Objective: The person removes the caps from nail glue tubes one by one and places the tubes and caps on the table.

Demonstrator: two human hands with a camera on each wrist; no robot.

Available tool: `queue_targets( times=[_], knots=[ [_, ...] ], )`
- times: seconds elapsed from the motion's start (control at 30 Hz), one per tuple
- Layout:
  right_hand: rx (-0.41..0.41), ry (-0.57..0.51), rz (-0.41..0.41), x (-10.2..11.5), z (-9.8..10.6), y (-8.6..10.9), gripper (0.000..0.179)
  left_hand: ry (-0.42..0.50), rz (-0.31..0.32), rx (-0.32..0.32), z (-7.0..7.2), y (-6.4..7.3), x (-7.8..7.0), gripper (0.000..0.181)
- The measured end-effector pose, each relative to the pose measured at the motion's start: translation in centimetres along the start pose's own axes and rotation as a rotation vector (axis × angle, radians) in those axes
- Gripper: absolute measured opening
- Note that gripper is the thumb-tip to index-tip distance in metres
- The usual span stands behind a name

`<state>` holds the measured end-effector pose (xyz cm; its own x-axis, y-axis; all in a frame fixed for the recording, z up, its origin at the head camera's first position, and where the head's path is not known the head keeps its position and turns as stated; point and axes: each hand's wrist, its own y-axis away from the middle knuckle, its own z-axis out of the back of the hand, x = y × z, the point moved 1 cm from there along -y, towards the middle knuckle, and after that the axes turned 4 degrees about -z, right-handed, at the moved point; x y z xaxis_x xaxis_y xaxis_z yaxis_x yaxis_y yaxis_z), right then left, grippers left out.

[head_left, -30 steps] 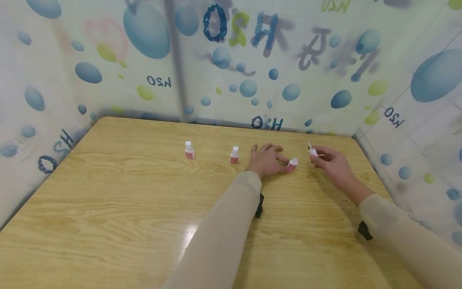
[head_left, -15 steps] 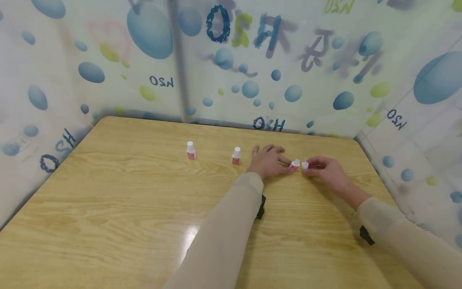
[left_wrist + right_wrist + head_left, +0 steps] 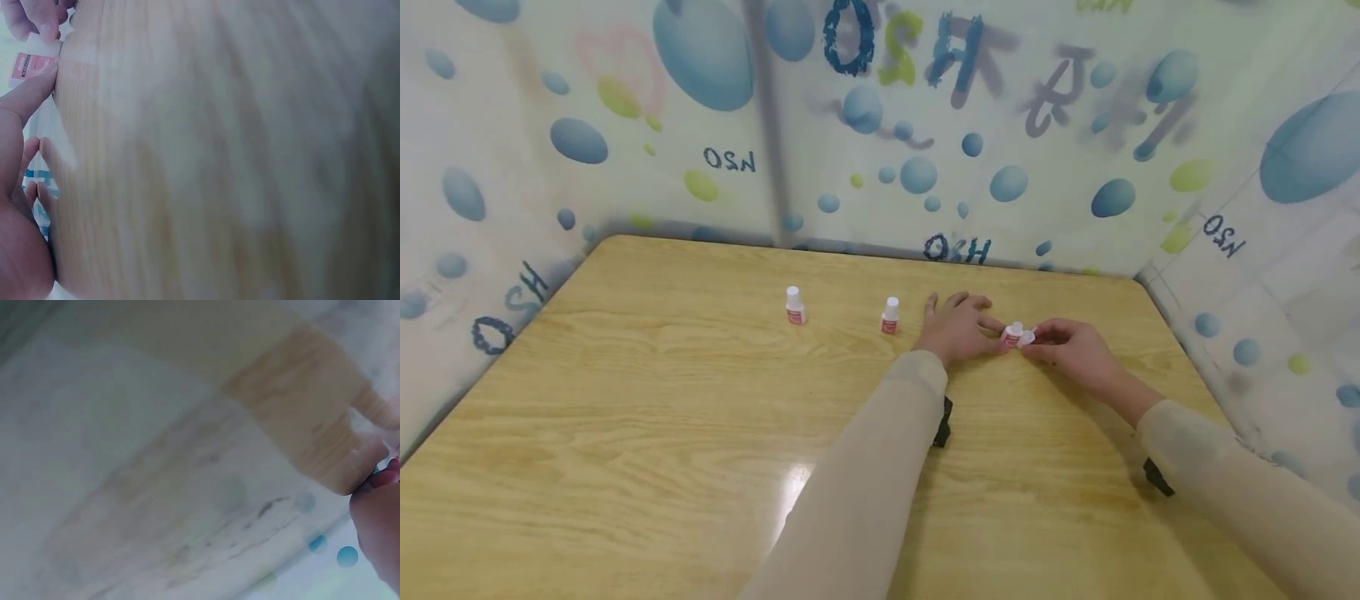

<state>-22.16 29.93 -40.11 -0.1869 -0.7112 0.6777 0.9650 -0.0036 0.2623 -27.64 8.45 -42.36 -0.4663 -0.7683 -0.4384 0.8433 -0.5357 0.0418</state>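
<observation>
My left hand [image 3: 953, 332] pinches a small white bottle [image 3: 1010, 337] with a red label between thumb and forefinger, its other fingers spread over the table. In the left wrist view this bottle [image 3: 28, 66] shows at the upper left, a fingertip of my left hand against its label. My right hand [image 3: 1075, 350] pinches a small white cap-like piece [image 3: 1027, 338] right beside the bottle's top. Fingers of the right hand hide part of that piece. Only part of my right hand [image 3: 378, 519] shows in the right wrist view, at the right edge.
Two more white bottles with red labels stand upright to the left, one bottle [image 3: 890, 316] near my left hand and another bottle [image 3: 795, 306] farther off. The wooden table [image 3: 662, 417] meets a wall [image 3: 865, 200] with blue and green spots behind and at the sides.
My right hand has brought the white piece down and left to the bottle's top; a thin stick on it showed earlier. My left hand keeps its place on the bottle.
</observation>
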Motion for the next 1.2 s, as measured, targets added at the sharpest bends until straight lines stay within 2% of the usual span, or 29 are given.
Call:
queue_targets(
  times=[0.2,0.57,0.93,1.2],
  knots=[
    [0.024,0.018,0.011,0.1,0.05,0.01,0.049,0.006,0.0,0.004,-0.11,-0.18,0.01,0.04],
    [0.012,0.044,0.01,0.47,0.34,0.16,0.049,0.003,-0.007,-0.012,0.23,-0.14,-0.06,0.042],
    [0.0,0.038,0.023,0.27,0.17,0.32,0.045,0.018,0.0,-0.004,-0.36,-0.59,0.29,0.042],
    [0.001,0.058,0.02,0.26,0.29,0.19,0.051,0.019,0.004,-0.009,-0.08,-0.27,0.12,0.041]
  ],
)
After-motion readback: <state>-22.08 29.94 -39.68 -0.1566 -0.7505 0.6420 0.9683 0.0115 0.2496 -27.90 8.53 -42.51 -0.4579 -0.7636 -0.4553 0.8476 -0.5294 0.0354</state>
